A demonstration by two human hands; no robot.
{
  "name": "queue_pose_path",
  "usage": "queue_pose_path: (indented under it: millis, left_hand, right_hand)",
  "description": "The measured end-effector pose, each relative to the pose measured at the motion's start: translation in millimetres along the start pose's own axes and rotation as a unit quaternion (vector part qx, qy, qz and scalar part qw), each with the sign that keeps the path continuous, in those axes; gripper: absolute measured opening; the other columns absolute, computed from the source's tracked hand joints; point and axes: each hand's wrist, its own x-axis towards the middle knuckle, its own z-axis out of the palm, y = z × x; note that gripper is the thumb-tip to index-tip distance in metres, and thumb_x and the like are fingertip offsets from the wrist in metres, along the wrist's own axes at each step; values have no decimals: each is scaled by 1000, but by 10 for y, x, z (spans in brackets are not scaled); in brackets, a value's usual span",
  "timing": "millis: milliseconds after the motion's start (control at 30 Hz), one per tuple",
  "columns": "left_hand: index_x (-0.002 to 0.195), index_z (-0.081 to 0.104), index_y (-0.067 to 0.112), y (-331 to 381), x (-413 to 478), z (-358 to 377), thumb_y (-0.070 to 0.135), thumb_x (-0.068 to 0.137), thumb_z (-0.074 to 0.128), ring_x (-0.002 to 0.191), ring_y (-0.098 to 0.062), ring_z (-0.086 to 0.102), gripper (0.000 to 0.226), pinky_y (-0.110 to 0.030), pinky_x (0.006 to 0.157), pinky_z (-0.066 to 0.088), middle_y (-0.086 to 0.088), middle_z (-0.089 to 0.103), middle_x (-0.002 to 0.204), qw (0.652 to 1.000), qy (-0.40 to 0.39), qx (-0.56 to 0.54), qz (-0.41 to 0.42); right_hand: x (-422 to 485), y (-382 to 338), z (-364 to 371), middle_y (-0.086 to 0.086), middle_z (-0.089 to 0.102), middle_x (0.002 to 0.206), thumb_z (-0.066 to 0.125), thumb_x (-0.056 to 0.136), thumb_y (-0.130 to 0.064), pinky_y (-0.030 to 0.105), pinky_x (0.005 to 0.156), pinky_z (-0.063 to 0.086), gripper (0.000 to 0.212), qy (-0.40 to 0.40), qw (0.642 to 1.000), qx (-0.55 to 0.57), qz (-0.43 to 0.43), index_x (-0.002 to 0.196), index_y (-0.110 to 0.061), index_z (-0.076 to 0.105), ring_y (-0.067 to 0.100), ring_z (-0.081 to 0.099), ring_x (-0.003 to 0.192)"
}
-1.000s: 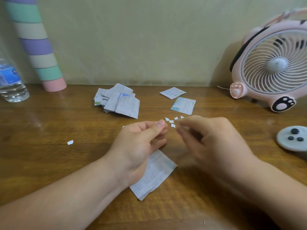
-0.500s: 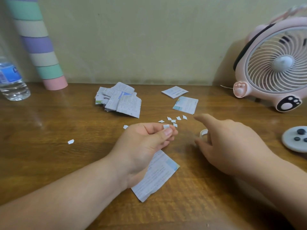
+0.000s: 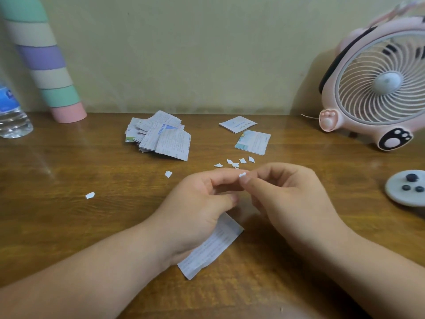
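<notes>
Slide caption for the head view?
Left hand and right hand pinch a tiny paper scrap above a wooden table.

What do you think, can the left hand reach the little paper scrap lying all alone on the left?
Probably yes. Only bare wooden table lies between the left hand and that lone scrap. But it and the right hand pinch a tiny paper piece, so it should let go first.

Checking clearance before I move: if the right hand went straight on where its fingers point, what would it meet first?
The left hand, almost at once: its fingertips meet the right hand at the tiny white paper scrap that both seem to pinch. Depth is hard to judge.
</notes>
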Motion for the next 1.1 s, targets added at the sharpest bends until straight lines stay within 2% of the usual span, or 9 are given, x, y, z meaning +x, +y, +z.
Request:
queue_pose_path:
  millis: [167,400,567,733,833,900,967,1100]
  left_hand:
    - [132,65,24,-14,-9,-7,5,79,52,126,-17,61,58,-44,115,40,2,70,127,999,-1,52,-1]
    - [143,53,28,-19,-34,56,3,70,47,128,-9,58,78,-35,113,42,8,66,130,992,-4,124,10]
    - [138,48,42,2,-43,68,7,66,50,128,1,55,80,-30,113,41,18,63,132,989,-4,148,6]
    - [141,42,48,37,-81,88,17,64,53,128,3,53,84,-36,113,42,26,57,137,986,-20,165,5]
    - [147,29,58,47,-101,99,30,62,54,123,-10,60,93,-33,111,45,30,49,143,977,-43,208,6]
    - [156,16,51,63,-109,117,26,68,54,135,5,45,99,-25,115,36,31,41,149,968,-63,243,7]
    - [159,8,45,94,-114,133,25,70,54,139,15,31,102,-24,117,30,31,35,152,962,-71,264,6]
    - [158,0,47,128,-137,140,31,70,54,126,11,45,105,-19,109,37,29,35,149,950,-78,303,4]
  right_hand:
    - [48,21,-5,7,58,50,74,89,-24,24,45,34,27,11,996,67,59,63,-15,71,19,46,44]
    - [68,12,-16,20,57,59,73,89,-20,24,44,32,29,4,991,101,90,61,-12,72,22,43,47]
    - [79,0,-33,24,60,63,71,89,-15,23,42,32,28,4,990,97,99,62,-8,74,20,42,45]
    - [80,-41,-23,19,63,60,68,90,-10,21,40,30,29,10,988,112,109,62,-5,74,17,39,42]
    - [77,-72,-34,16,67,61,66,92,-10,23,40,31,25,14,988,107,113,71,0,74,16,40,43]
    - [70,-90,-45,14,68,60,66,92,-10,23,40,33,23,15,989,96,107,74,0,75,15,41,43]
    - [64,-99,-56,12,68,60,65,92,-10,23,40,35,23,17,992,77,95,73,0,76,15,43,43]
    - [75,-93,-65,11,71,62,65,90,-10,21,42,37,24,14,996,44,81,70,-2,76,14,46,40]
